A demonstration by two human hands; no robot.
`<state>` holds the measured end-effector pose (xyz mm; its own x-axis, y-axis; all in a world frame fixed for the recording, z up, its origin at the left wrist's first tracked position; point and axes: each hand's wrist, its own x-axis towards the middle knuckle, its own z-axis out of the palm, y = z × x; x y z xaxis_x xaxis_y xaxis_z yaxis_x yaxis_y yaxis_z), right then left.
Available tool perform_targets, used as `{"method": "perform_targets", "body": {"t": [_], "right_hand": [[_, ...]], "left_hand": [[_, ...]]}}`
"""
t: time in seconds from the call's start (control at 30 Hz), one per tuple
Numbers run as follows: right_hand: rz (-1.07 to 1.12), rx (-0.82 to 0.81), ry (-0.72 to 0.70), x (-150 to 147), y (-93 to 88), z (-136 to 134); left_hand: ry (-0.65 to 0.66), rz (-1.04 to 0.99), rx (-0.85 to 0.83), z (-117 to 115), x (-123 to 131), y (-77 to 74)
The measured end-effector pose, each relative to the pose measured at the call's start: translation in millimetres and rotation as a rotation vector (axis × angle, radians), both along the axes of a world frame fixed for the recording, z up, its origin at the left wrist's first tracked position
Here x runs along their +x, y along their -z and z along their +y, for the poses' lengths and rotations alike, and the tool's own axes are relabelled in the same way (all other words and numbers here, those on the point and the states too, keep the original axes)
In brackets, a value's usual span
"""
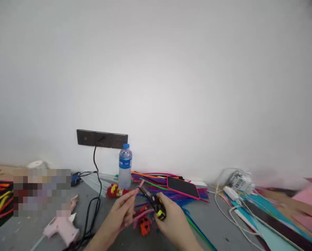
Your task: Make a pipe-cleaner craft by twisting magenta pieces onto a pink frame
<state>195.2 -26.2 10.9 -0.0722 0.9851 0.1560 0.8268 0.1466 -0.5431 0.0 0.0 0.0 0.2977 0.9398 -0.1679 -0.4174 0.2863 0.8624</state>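
Above table (210,216), slim pink strip (141,183), pliers (153,201)

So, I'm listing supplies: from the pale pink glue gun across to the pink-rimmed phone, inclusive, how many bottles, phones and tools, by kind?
Clear plastic bottle, blue cap: 1
Black-screened, pink-rimmed phone: 1
Tools: 2 (pale pink glue gun; black-and-yellow hand tool in the right hand)
Total: 4

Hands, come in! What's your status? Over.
Left hand pinching thin pink stem. Right hand gripping black-and-yellow plier-like tool, tip at stem. Small orange object below, between hands.
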Motion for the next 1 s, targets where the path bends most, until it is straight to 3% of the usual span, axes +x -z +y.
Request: {"method": "perform_targets", "body": {"t": [0.17,0.47,0.77,1.0], "right_hand": [[0.022,-0.002,-0.015,-0.9,4.8,-4.7],[0.088,0.023,-0.052,-1.1,-3.0,-6.4],[0.148,0.035,-0.088,1.9,10.7,-5.0],[0.164,0.036,-0.13,2.9,8.5,-4.6]], "left_hand": [[-0.013,-0.003,0.009,-1.8,1.2,-1.1],[0.014,0.037,0.054,-5.4,2.2,-3.3],[-0.016,0.042,0.104,2.9,5.2,18.3],[-0.04,0.081,0.105,1.2,4.7,11.8]]}}
